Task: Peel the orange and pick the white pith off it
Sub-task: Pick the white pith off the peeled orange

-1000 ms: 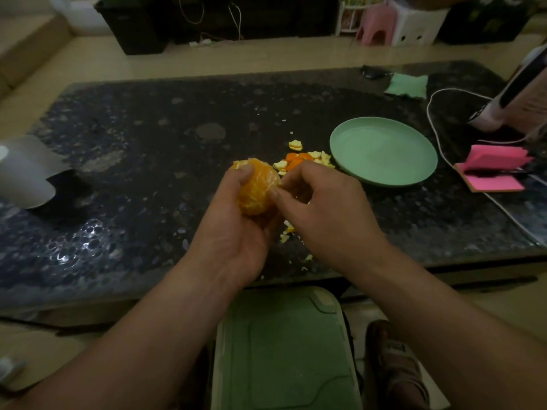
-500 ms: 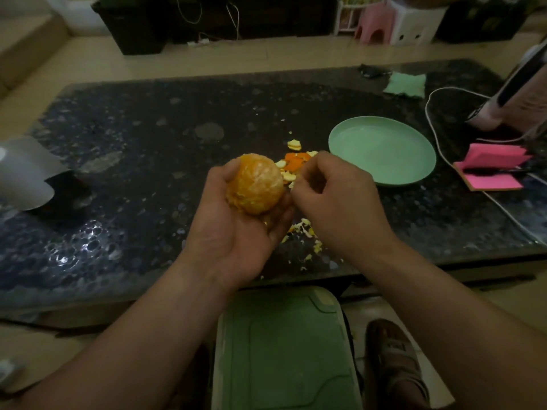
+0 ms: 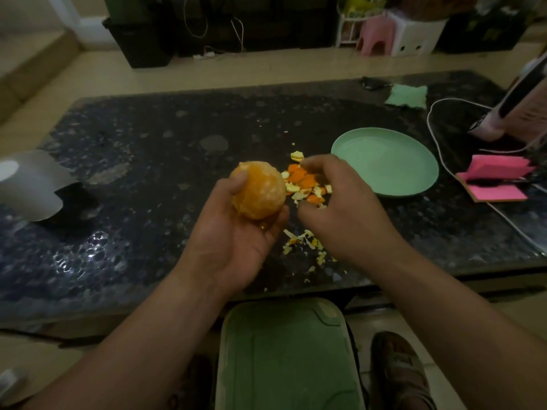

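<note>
While snug in clasping left fingers [image 3: 276, 221], peeled orange [image 3: 260, 192]; right fingers [image 3: 318, 166] slack, just beside.

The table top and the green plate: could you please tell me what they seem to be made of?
The table top looks like polished stone, perhaps granite: dark, speckled, with glossy highlights near the left; a patterned laminate or glass cannot be ruled out. The plate looks like plastic or melamine: even pale green, satin sheen, thin rim; glazed ceramic is possible.
</note>
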The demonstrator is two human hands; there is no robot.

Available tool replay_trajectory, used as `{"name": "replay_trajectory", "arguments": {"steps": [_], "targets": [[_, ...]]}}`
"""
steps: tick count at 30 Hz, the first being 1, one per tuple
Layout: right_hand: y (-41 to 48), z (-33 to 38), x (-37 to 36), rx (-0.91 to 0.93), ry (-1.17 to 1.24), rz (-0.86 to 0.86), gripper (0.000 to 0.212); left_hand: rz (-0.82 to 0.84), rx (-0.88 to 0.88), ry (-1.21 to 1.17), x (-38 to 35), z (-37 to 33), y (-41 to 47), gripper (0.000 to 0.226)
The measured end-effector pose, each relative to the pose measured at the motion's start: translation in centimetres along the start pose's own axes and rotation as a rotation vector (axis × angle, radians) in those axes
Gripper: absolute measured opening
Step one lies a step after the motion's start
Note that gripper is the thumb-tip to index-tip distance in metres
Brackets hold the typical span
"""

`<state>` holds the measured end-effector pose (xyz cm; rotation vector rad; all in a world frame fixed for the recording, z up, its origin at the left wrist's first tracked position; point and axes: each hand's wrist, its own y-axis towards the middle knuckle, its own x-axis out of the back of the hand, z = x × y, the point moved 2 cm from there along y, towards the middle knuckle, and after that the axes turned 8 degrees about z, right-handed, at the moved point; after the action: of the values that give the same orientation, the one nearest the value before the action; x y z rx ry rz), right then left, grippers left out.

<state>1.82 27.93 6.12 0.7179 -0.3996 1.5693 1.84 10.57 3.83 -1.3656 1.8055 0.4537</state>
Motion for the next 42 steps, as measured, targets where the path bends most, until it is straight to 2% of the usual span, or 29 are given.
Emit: {"name": "replay_trajectory", "arguments": {"steps": [2, 4, 6, 8, 12, 16, 20, 25, 29, 32, 34, 36, 38, 42], "targets": [[0.1, -0.1, 0.2, -0.024, 0.083, -0.004, 0.006, 0.034, -0.039, 0.098, 0.0, -0.2, 0.2, 0.058], [0.2, -0.2, 0.6, -0.009, 0.120, -0.047, 0.018, 0.054, -0.052, 0.172, -0.1, -0.5, 0.2, 0.061], [0.2, -0.2, 0.8, -0.013, 0.189, -0.020, 0.005, 0.071, -0.069, 0.255, -0.2, -0.7, 0.2, 0.065], [0.1, 0.0, 0.7, -0.010, 0.270, 0.009, 0.010, 0.061, -0.110, 0.360, -0.3, -0.6, 0.1, 0.072], [-0.3, 0.6, 1.2, 0.070, 0.286, -0.033, 0.005, 0.006, -0.183, 0.601, -0.2, -0.5, 0.0, 0.076], [-0.5, 1.1, 1.0, 0.144, 0.199, 0.008, 0.009, -0.011, -0.222, 0.742, -0.2, -0.7, -0.2, 0.076], [-0.4, 0.8, 0.6, 0.162, 0.145, -0.030, 0.004, -0.030, -0.276, 0.906, 0.0, -0.5, -0.2, 0.070], [-0.4, 0.5, 0.4, 0.155, 0.072, -0.065, 0.006, -0.077, -0.335, 1.161, 0.4, -0.6, -0.1, 0.078], [-0.4, 0.4, 0.1, 0.150, 0.020, -0.074, 0.005, -0.076, -0.375, 1.207, 0.4, -0.4, -0.2, 0.081], [0.0, -0.7, 0.0, 0.033, -0.058, -0.095, 0.009, -0.075, -0.400, 1.255, 0.3, -0.6, -0.4, 0.081], [0.6, -1.4, 0.5, -0.155, 0.114, -0.021, 0.011, -0.086, -0.408, 1.328, 0.1, -0.7, -0.7, 0.083], [0.8, -1.4, 0.6, -0.294, 0.482, 0.158, 0.015, -0.093, -0.400, 1.394, 0.0, -0.7, -0.9, 0.090], [0.6, -0.9, 0.4, -0.319, 0.658, 0.283, 0.019, -0.097, -0.398, 1.440, 0.1, -0.5, -1.0, 0.096], [0.7, -0.9, 0.0, -0.357, 0.950, 0.270, 0.029, -0.137, -0.465, 1.498, -0.3, -0.2, -1.0, 0.090]]}}
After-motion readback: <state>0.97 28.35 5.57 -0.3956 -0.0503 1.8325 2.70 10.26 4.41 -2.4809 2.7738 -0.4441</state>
